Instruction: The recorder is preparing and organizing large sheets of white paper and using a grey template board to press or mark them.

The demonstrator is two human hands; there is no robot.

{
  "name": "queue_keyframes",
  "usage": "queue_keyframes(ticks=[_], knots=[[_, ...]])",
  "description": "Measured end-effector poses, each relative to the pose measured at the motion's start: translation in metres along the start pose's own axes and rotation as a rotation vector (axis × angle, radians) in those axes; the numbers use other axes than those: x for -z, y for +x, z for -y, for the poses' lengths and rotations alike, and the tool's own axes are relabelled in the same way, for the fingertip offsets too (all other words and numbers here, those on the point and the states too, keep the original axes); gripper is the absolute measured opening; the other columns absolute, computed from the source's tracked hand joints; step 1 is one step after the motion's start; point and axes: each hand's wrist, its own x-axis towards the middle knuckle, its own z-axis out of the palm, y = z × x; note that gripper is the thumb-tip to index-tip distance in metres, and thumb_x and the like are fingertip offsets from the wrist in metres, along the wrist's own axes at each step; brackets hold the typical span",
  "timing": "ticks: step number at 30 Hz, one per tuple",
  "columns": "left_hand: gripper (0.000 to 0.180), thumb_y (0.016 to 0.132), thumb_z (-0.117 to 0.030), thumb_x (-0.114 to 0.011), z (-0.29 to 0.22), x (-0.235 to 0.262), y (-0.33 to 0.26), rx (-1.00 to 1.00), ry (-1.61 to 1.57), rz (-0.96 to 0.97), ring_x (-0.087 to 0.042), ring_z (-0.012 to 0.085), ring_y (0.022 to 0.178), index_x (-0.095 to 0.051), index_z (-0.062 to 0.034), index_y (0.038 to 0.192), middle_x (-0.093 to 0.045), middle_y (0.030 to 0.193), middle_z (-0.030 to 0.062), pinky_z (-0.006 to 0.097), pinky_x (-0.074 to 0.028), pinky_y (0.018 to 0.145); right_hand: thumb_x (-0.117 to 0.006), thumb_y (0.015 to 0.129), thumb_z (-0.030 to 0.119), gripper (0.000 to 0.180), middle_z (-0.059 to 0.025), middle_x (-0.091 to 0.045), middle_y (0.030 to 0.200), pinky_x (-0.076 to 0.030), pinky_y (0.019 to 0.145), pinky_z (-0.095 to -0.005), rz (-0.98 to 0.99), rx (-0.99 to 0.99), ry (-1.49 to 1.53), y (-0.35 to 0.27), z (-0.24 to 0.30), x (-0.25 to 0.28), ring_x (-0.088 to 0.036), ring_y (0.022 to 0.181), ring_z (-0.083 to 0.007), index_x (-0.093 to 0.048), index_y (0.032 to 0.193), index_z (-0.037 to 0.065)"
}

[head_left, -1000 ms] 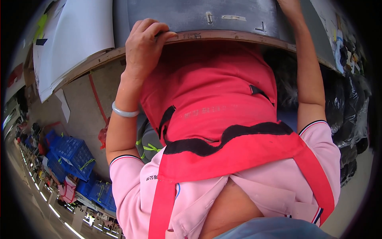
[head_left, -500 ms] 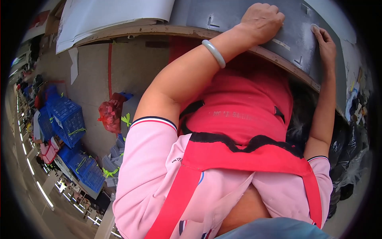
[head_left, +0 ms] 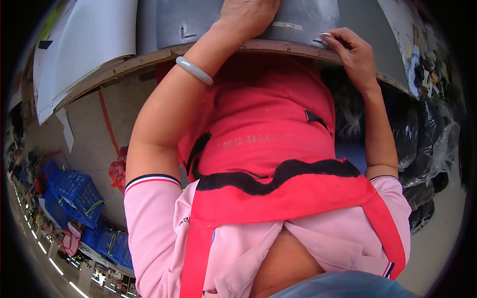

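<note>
My left hand [head_left: 250,16], curled closed, rests on a dark grey sheet [head_left: 218,22] on the table; the top edge cuts it off and its underside is hidden. At the sheet's near right corner my right hand [head_left: 355,52] pinches a small round white piece [head_left: 325,35] between thumb and fingers. The piece is over an L-shaped mark [head_left: 316,40] with whitish smears around it. Another L-shaped mark [head_left: 186,35] shows left of my left hand, and a pale strip [head_left: 287,25] lies between the hands.
Large white sheets [head_left: 99,35] lie at the table's left, overhanging its worn wooden edge [head_left: 119,72]. Blue plastic crates [head_left: 77,193] and a red bag [head_left: 118,171] stand on the floor at left. Dark plastic bags [head_left: 417,144] crowd the floor at right.
The view has shifted, so the table sits higher and further left. My right hand has come from the sheet's far side to its near corner, still pinching the white piece. My left hand stays closed.
</note>
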Motion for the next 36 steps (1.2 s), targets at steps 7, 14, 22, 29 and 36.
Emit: queue_keyframes(ticks=[7,14,22,29,36], knots=[[0.032,0.098,-0.027,-0.053,0.000,0.001,-0.004,-0.007,-0.003,-0.023,-0.047,0.0368,0.132,-0.063,-0.0099,0.124,-0.055,0.134,0.0164,0.069,-0.030,0.108,-0.070,0.092,0.013,0.015,-0.0096,-0.067,0.085,-0.050,0.073,-0.0279,0.064,0.165,-0.145,0.003,0.002,-0.003,-0.062,0.075,-0.0203,-0.068,0.100,0.001],[0.031,0.098,-0.026,-0.053,-0.002,0.004,-0.005,0.005,-0.014,-0.018,-0.047,0.0369,0.132,-0.063,-0.0098,0.123,-0.056,0.132,0.0163,0.069,-0.031,0.108,-0.067,0.096,0.019,0.019,-0.0005,-0.063,0.074,-0.047,0.058,-0.0233,0.018,-0.265,0.140,-0.008,0.003,-0.007,-0.056,0.062,-0.0065,-0.066,0.107,0.003],[0.031,0.098,-0.026,-0.053,-0.003,0.004,-0.002,0.008,-0.023,-0.012,-0.047,0.0366,0.132,-0.063,-0.0096,0.122,-0.057,0.132,0.0162,0.069,-0.032,0.108,-0.067,0.097,0.019,0.020,0.0032,-0.059,0.073,-0.043,0.053,-0.0185,-0.019,-0.338,0.155,-0.004,-0.002,-0.006,-0.051,0.061,-0.0025,-0.063,0.112,0.006],[0.033,0.098,-0.027,-0.052,0.001,0.005,-0.001,0.002,0.009,-0.021,-0.047,0.0364,0.133,-0.063,-0.0095,0.124,-0.056,0.134,0.0161,0.068,-0.029,0.109,-0.067,0.097,0.024,0.028,0.0015,-0.062,0.078,-0.046,0.057,-0.0193,0.130,-0.339,0.228,0.019,-0.006,0.017,-0.056,0.066,-0.0041,-0.063,0.117,0.004],[0.039,0.099,-0.029,-0.053,0.012,-0.018,-0.008,0.001,0.027,-0.041,-0.037,0.0322,0.142,-0.056,-0.0204,0.137,-0.048,0.146,0.0092,0.079,-0.016,0.107,-0.070,0.094,0.028,0.024,-0.0002,-0.068,0.079,-0.050,0.065,-0.0249,-0.148,-0.132,0.075,0.105,-0.041,0.016,-0.060,0.069,-0.0079,-0.073,0.100,0.006]])
